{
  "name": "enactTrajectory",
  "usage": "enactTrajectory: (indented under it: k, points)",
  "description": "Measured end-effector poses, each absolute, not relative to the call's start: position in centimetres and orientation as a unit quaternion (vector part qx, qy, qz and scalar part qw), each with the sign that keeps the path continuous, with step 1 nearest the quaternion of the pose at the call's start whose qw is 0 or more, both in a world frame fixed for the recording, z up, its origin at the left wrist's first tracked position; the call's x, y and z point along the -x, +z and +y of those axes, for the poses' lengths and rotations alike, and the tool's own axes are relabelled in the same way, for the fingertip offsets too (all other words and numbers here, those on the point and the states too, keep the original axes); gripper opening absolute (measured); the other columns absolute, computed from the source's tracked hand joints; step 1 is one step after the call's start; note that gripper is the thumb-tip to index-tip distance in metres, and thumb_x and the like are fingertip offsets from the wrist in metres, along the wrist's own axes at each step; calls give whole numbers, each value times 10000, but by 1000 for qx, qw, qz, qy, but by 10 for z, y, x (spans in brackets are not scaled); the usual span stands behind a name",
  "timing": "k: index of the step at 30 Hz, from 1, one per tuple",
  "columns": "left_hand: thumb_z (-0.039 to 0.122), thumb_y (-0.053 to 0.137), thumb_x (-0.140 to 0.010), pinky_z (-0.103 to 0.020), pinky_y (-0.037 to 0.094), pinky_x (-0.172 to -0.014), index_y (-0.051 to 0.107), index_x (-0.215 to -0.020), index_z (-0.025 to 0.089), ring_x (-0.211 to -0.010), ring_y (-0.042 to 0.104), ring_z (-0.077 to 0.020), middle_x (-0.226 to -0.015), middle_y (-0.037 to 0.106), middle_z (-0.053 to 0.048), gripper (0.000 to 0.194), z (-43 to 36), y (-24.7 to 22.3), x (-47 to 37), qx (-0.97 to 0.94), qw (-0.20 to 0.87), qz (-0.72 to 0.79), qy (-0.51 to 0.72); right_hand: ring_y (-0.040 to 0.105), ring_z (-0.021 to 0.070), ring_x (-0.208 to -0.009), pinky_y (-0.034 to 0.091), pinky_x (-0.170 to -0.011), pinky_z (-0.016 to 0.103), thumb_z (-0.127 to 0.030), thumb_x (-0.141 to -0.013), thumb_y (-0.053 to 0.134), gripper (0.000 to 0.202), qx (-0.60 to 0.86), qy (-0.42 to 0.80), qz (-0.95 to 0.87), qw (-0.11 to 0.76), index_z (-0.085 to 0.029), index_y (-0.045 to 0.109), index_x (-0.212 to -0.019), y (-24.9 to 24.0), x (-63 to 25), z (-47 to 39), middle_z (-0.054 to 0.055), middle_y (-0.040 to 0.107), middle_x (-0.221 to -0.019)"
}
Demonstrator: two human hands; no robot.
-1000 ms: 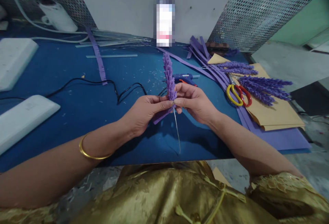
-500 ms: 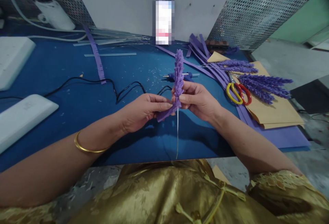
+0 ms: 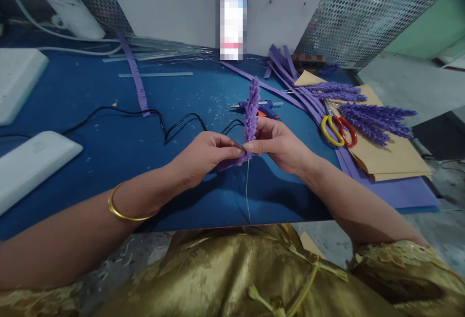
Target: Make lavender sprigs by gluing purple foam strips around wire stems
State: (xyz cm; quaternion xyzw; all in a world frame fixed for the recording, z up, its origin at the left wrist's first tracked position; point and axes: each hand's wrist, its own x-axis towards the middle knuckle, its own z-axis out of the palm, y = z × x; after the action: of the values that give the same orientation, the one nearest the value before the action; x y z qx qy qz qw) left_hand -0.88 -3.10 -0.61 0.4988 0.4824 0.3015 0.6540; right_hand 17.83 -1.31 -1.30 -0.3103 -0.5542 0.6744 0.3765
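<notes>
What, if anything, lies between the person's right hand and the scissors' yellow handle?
In the head view, only bare blue tabletop separates the right hand and yellow handle.

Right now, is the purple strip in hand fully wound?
Not fully: the purple strip has an unwound tail showing under the left hand.

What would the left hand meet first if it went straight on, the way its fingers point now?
Probably the lower end of the purple flower, which is very near the left hand or touching it; depth is unclear there. Just beyond is the right hand, which holds that flower.
</notes>
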Motion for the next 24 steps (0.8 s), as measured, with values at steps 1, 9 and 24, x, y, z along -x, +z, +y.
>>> enactTrajectory:
  k: [1, 9, 24]
  points:
    - [278, 767, -649, -245, 373, -534, 746, -621, 162, -541, 529, -108, -614, 686, -32, 121, -32, -6, 8, -488, 660, 484, 304, 527, 90, -630, 432, -587, 221, -256, -713, 844, 239, 310, 672, -553, 383, -181, 644, -820, -14, -177, -14, -43, 614, -717]
    - [219, 781, -614, -293, 509, -713, 737, -614, 162, -623, 621, -141, -640, 707, -41, 73, -34, -9, 5, -408, 696, 487, 334, 595, 116, -664, 526, -674, 276, -276, -714, 839, 267, 304, 664, -534, 426, -196, 594, -782, -17, -165, -24, -41, 628, -728]
    - [258, 828, -612, -295, 470, -695, 775, -665, 177, -661, 600, -152, -664, 707, -35, 110, -33, -4, 8, -477, 666, 473, 323, 506, 104, -610, 439, -608, 265, -342, -667, 866, 407, 354, 626, -521, 459, -205, 482, -671, -13, -160, -25, -61, 525, -624]
